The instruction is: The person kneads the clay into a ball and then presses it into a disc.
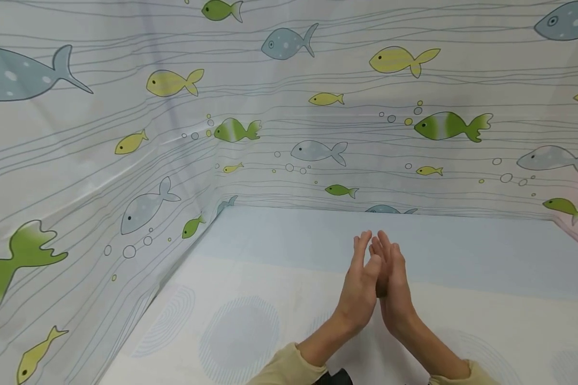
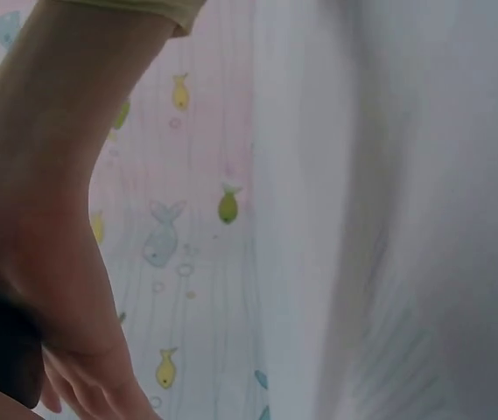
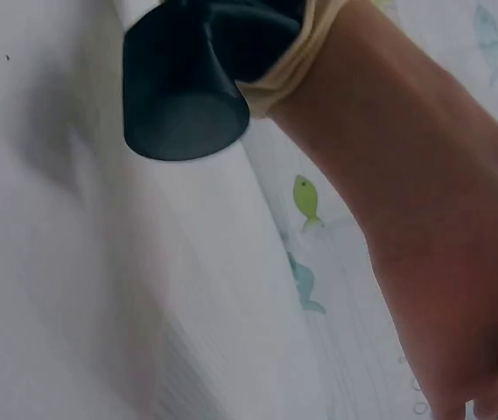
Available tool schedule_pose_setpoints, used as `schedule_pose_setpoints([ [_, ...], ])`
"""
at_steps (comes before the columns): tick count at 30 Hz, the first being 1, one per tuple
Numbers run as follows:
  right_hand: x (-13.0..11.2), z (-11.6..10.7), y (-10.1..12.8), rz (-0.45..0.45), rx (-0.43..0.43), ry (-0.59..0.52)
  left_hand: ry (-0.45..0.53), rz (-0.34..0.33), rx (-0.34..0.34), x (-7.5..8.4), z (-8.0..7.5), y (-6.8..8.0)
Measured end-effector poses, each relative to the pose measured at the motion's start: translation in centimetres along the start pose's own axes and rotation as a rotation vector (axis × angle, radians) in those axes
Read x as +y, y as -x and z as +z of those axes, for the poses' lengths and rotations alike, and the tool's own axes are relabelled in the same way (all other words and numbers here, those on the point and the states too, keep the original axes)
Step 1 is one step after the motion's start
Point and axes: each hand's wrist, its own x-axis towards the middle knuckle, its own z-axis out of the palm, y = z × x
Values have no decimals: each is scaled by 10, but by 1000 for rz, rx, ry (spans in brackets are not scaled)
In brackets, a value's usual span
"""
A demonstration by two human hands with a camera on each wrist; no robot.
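A pale tabletop (image 1: 279, 278) with faint blue circle prints, walled on three sides by a fish-patterned curtain (image 1: 125, 133). Above its middle, the left hand (image 1: 361, 286) and right hand (image 1: 394, 289) meet palm to palm, fingers straight and pointing away, holding nothing. Yellow sleeves (image 1: 289, 369) show at the wrists.

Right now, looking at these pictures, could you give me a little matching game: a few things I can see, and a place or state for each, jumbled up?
Things:
1. left hand
2. right hand
3. fish-print cloth
4. tabletop

Places or states:
A. hangs as walls on the left and at the back
B. lies flat under both hands
C. palm against the other, on the left
D. palm against the other, on the right

Pairs: 1-C, 2-D, 3-A, 4-B
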Motion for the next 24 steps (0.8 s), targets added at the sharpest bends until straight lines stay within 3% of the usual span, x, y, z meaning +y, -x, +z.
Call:
schedule_pose_setpoints([
  [7, 4, 12, 9, 33, -37, 26, -1, -24, 67, -5, -11, -7],
  [24, 5, 29, 23, 74, -74, -7, 2, 25, 148, -4, -31, -20],
])
